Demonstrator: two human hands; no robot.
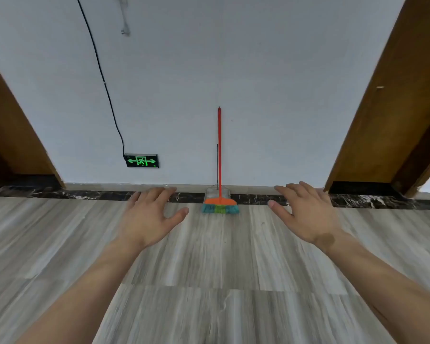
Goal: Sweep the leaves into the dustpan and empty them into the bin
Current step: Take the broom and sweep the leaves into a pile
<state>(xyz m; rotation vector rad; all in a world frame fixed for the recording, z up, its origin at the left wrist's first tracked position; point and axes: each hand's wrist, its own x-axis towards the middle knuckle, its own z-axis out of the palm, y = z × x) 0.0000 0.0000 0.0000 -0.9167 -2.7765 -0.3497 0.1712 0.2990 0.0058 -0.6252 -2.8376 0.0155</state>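
A broom [219,170] with a red-orange handle, orange head and teal-green bristles stands upright against the white wall ahead. Behind its head leans a clear dustpan [212,192] with a thin dark handle. My left hand [150,214] and my right hand [305,214] are stretched out in front of me, palms down, fingers straight and spread, holding nothing. The broom stands between the two hands and farther away, untouched. No leaves and no bin are in view.
Grey wood-pattern floor tiles [209,281] run to a dark marble strip [85,194] at the wall's foot. A lit green exit sign [141,160] with a black cable hangs low on the wall. Brown door frames stand at left [13,135] and right [392,108].
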